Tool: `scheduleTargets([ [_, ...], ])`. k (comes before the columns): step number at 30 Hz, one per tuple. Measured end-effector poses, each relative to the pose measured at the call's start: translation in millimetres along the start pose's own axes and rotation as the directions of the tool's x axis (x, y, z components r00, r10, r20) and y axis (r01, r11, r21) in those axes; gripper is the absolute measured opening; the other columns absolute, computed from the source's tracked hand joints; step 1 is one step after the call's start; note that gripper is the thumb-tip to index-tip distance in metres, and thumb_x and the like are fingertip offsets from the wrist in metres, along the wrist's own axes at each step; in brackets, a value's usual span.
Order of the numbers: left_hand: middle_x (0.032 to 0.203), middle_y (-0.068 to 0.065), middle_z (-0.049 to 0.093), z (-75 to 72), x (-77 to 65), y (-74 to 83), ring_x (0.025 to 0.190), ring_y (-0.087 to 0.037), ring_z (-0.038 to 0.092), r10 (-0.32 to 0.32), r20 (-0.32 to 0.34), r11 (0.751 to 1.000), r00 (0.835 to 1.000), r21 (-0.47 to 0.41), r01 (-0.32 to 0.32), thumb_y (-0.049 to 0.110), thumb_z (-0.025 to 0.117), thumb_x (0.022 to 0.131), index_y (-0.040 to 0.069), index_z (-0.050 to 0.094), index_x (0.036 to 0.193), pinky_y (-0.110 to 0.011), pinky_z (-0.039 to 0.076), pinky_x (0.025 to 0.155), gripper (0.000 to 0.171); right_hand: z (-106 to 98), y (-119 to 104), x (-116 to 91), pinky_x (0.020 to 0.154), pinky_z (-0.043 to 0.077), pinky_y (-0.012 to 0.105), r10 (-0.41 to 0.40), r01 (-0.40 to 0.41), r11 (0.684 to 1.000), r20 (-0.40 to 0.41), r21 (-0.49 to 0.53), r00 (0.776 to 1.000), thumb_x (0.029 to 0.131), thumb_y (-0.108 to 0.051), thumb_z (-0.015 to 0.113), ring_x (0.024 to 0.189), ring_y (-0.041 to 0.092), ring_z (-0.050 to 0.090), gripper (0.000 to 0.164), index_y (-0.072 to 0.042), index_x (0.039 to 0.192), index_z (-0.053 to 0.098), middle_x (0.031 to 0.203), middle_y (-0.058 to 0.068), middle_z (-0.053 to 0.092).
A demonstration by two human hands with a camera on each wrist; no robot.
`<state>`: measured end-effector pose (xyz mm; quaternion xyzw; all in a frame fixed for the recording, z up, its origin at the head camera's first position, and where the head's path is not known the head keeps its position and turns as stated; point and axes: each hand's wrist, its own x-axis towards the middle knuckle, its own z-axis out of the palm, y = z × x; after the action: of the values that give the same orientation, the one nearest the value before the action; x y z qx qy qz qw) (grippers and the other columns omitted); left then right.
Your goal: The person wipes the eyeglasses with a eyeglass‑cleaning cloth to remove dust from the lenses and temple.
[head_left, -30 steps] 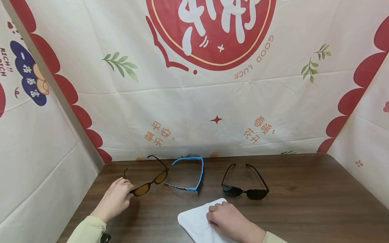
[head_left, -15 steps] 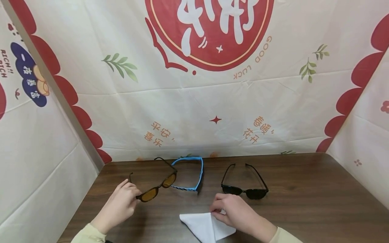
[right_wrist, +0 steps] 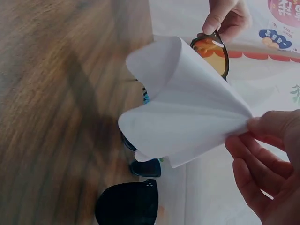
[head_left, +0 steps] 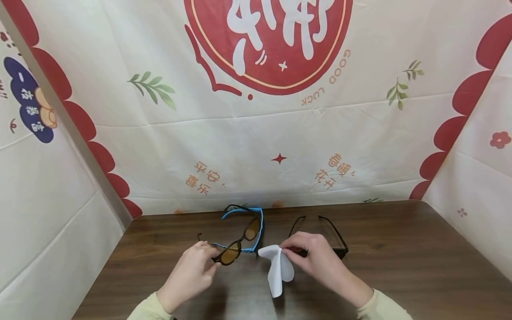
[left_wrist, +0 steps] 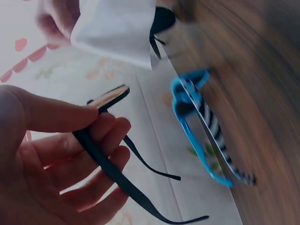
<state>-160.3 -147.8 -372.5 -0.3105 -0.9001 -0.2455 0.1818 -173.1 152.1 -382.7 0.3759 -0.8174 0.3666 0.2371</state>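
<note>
My left hand (head_left: 192,273) pinches dark-framed sunglasses with amber lenses (head_left: 230,254) at the hinge corner, thumb against fingers. They hang above the table, temples pointing away. In the left wrist view the hand (left_wrist: 61,150) holds one dark temple (left_wrist: 117,176). My right hand (head_left: 320,258) pinches a white cloth (head_left: 276,266) by one part, and the rest droops in folds. In the right wrist view the cloth (right_wrist: 183,108) fans out from the thumb and fingertips. Cloth and amber lenses are apart in the head view.
Blue-framed glasses (head_left: 262,226) with a striped temple lie on the brown table (head_left: 400,258), partly behind the amber pair. Black sunglasses (head_left: 341,252) lie farther right, largely covered by my right hand. A white printed fabric (head_left: 240,146) rises behind the table's back edge.
The amber sunglasses have been carried rightward, now overlapping the blue pair in view. My right hand has lifted the white cloth off the table, and both hands have come closer together.
</note>
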Motion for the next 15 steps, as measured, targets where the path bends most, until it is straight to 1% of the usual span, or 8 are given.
scheduleTargets([
  [2, 0.078, 0.000, 0.069, 4.4, 4.6, 6.7, 0.085, -0.020, 0.065, -0.024, 0.001, 0.999, 1.000, -0.031, 0.024, -0.007, 0.073, 0.070, 0.003, 0.071, 0.080, -0.046, 0.049, 0.089, 0.014, 0, 0, 2, 0.058, 0.050, 0.018, 0.005, -0.005, 1.000, -0.039, -0.002, 0.999, 0.077, 0.004, 0.077, 0.071, 0.002, 0.059, 0.019, -0.012, 0.088, 0.073, 0.083, -0.006, 0.067],
  [5, 0.077, -0.002, 0.069, 12.3, 11.6, 14.5, 0.080, -0.019, 0.064, -0.037, -0.018, 0.998, 0.999, -0.044, 0.036, -0.004, 0.071, 0.071, 0.004, 0.071, 0.080, -0.040, 0.052, 0.078, 0.012, 1, -2, 5, 0.057, 0.050, 0.018, 0.021, -0.019, 1.000, -0.087, 0.023, 0.996, 0.078, 0.002, 0.076, 0.072, 0.004, 0.060, 0.019, -0.013, 0.089, 0.074, 0.085, -0.005, 0.068],
  [6, 0.076, -0.001, 0.068, 15.0, 14.2, 17.0, 0.078, -0.019, 0.064, -0.037, -0.029, 0.998, 0.999, -0.043, 0.036, -0.003, 0.071, 0.071, 0.004, 0.071, 0.079, -0.038, 0.052, 0.073, 0.011, 2, -3, 5, 0.057, 0.050, 0.017, 0.025, -0.022, 0.999, -0.101, 0.031, 0.995, 0.079, 0.001, 0.076, 0.073, 0.004, 0.061, 0.019, -0.014, 0.090, 0.074, 0.085, -0.005, 0.068],
  [9, 0.073, 0.000, 0.066, 22.2, 22.5, 24.0, 0.071, -0.016, 0.061, -0.035, -0.057, 0.999, 0.998, -0.039, 0.033, 0.000, 0.071, 0.071, 0.006, 0.070, 0.076, -0.033, 0.048, 0.060, 0.009, 5, -5, 7, 0.058, 0.051, 0.019, 0.039, -0.032, 0.998, -0.134, 0.054, 0.990, 0.082, -0.001, 0.075, 0.073, 0.006, 0.062, 0.015, -0.014, 0.090, 0.074, 0.086, -0.002, 0.069],
  [12, 0.070, 0.001, 0.065, 28.4, 29.7, 31.2, 0.068, -0.015, 0.060, -0.047, -0.069, 0.998, 0.996, -0.049, 0.043, 0.001, 0.071, 0.071, 0.008, 0.070, 0.074, -0.031, 0.046, 0.058, 0.007, 10, -7, 10, 0.060, 0.052, 0.020, 0.056, -0.049, 0.998, -0.175, 0.042, 0.983, 0.082, -0.001, 0.074, 0.073, 0.006, 0.063, 0.013, -0.012, 0.089, 0.074, 0.085, -0.001, 0.070],
  [15, 0.070, 0.001, 0.066, 34.3, 35.0, 37.9, 0.067, -0.016, 0.061, -0.051, -0.065, 0.997, 0.997, -0.053, 0.048, 0.004, 0.070, 0.071, 0.008, 0.071, 0.074, -0.032, 0.046, 0.057, 0.006, 14, -9, 13, 0.061, 0.051, 0.017, 0.101, -0.099, 0.995, -0.221, 0.020, 0.970, 0.079, 0.003, 0.075, 0.072, 0.005, 0.063, 0.016, -0.010, 0.088, 0.074, 0.085, -0.003, 0.070],
])
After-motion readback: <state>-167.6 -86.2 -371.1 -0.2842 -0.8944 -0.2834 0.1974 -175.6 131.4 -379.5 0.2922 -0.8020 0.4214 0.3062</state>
